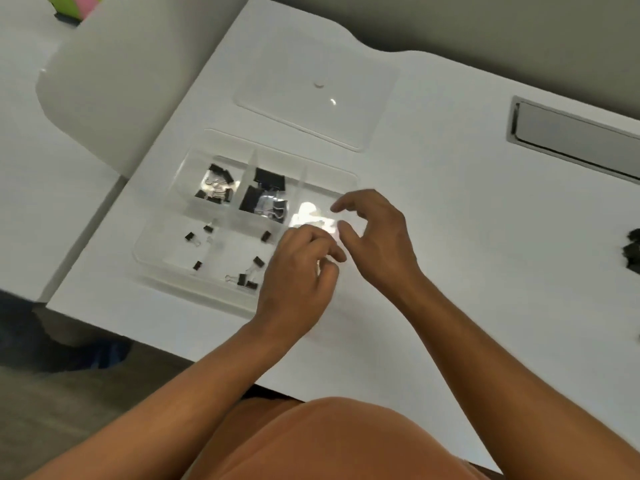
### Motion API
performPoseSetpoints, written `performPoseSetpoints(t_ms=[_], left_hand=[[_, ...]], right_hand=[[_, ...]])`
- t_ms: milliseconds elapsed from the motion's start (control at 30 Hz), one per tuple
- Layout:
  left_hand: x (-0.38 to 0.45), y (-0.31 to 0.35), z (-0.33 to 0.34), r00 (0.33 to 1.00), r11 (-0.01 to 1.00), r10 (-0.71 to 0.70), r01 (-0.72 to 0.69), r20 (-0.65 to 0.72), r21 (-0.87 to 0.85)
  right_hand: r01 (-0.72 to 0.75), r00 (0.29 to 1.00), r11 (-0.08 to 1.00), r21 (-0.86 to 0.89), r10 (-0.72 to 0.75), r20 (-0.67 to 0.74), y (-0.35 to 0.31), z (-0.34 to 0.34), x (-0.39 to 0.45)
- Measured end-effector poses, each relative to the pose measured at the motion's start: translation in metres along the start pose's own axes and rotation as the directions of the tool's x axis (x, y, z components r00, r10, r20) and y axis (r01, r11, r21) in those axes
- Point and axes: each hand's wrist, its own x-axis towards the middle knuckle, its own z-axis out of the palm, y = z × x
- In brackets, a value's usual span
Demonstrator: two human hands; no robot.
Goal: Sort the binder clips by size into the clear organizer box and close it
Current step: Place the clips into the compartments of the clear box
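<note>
Near edge: my left hand (pixel 298 271) is over the organizer box (pixel 156 251), fingers curled; whether they pinch a clip I cannot tell. Right hand (pixel 374 237) hovers beside it, fingers relaxed, holding nothing. Unsorted binder clips (pixel 633 249) lie far right, nearer the right hand; detached lid (pixel 318 95) lies beyond the box.

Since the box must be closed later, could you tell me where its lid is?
The lid lies flat on the desk just beyond the open box, at top centre of the head view.
</note>
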Motion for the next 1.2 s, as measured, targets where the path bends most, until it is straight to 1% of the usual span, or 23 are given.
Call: performPoseSetpoints(t_ms=[100,167,267,333,400,467,500,567,600,633,667,700,733,800,833,867,900,933,1000,1100,1200], left_hand=[[0.008,0.039,0.035,0.987,0.988,0.146,-0.142,0.071,-0.054],[0.012,0.062,0.068,0.963,0.975,0.222,-0.213,0.155,-0.069],[0.012,0.085,0.125,0.909,0.959,0.280,-0.282,0.310,-0.040],[0.007,0.093,0.162,0.867,0.948,0.293,-0.320,0.402,-0.002],[0.000,0.107,0.203,0.812,0.924,0.333,-0.382,0.480,0.004],[-0.002,0.105,0.221,0.771,0.911,0.326,-0.410,0.546,0.036],[-0.004,0.109,0.235,0.737,0.898,0.323,-0.437,0.593,0.054],[-0.008,0.119,0.257,0.660,0.845,0.259,-0.509,0.706,0.167],[-0.010,0.125,0.266,0.635,0.798,0.213,-0.551,0.743,0.243],[-0.010,0.130,0.273,0.628,0.755,0.171,-0.579,0.759,0.309],[-0.010,0.135,0.277,0.635,0.732,0.139,-0.583,0.760,0.353],[-0.008,0.138,0.280,0.647,0.731,0.119,-0.571,0.753,0.374],[-0.007,0.140,0.280,0.656,0.742,0.113,-0.555,0.746,0.375],[-0.004,0.141,0.279,0.666,0.757,0.115,-0.539,0.737,0.368],[-0.004,0.140,0.279,0.669,0.762,0.114,-0.534,0.735,0.368],[-0.004,0.139,0.278,0.672,0.767,0.113,-0.527,0.732,0.366],[-0.004,0.138,0.277,0.676,0.775,0.111,-0.518,0.729,0.362],[-0.005,0.138,0.277,0.678,0.782,0.108,-0.510,0.727,0.359],[-0.006,0.138,0.277,0.680,0.792,0.103,-0.498,0.726,0.354],[-0.007,0.136,0.274,0.685,0.809,0.112,-0.484,0.720,0.335],[-0.011,0.129,0.266,0.651,0.780,0.120,-0.529,0.750,0.334]], right_hand=[[-0.139,0.986,0.990,0.025,0.141,-0.090,0.034,-0.043,-0.043],[-0.232,0.961,0.972,0.031,0.234,-0.150,0.060,-0.071,-0.071],[-0.341,0.912,0.939,0.052,0.344,-0.225,0.095,-0.112,-0.109],[-0.387,0.882,0.921,0.040,0.383,-0.274,0.118,-0.136,-0.130],[-0.447,0.838,0.894,0.009,0.423,-0.344,0.146,-0.168,-0.153],[-0.478,0.814,0.878,-0.018,0.435,-0.384,0.161,-0.181,-0.160],[-0.500,0.796,0.865,-0.031,0.445,-0.411,0.172,-0.194,-0.168],[-0.523,0.779,0.849,-0.073,0.441,-0.446,0.197,-0.216,-0.181],[-0.532,0.779,0.841,-0.104,0.437,-0.449,0.209,-0.226,-0.187],[-0.536,0.785,0.832,-0.143,0.430,-0.446,0.221,-0.235,-0.193],[-0.538,0.794,0.820,-0.197,0.414,-0.445,0.233,-0.243,-0.197],[-0.547,0.798,0.793,-0.268,0.397,-0.453,0.245,-0.251,-0.200],[-0.569,0.797,0.742,-0.353,0.392,-0.460,0.256,-0.260,-0.202],[-0.629,0.775,0.611,-0.481,0.442,-0.452,0.276,-0.277,-0.201],[-0.653,0.758,0.566,-0.504,0.493,-0.428,0.284,-0.285,-0.201],[-0.667,0.743,0.543,-0.511,0.540,-0.395,0.292,-0.291,-0.200],[-0.672,0.735,0.546,-0.501,0.575,-0.360,0.299,-0.296,-0.199],[-0.668,0.738,0.573,-0.475,0.588,-0.329,0.304,-0.299,-0.198],[-0.644,0.764,0.642,-0.415,0.563,-0.315,0.306,-0.299,-0.196],[-0.622,0.783,0.679,-0.391,0.539,-0.310,0.296,-0.286,-0.184],[-0.569,0.823,0.755,-0.327,0.521,-0.226,0.271,-0.265,-0.163]])
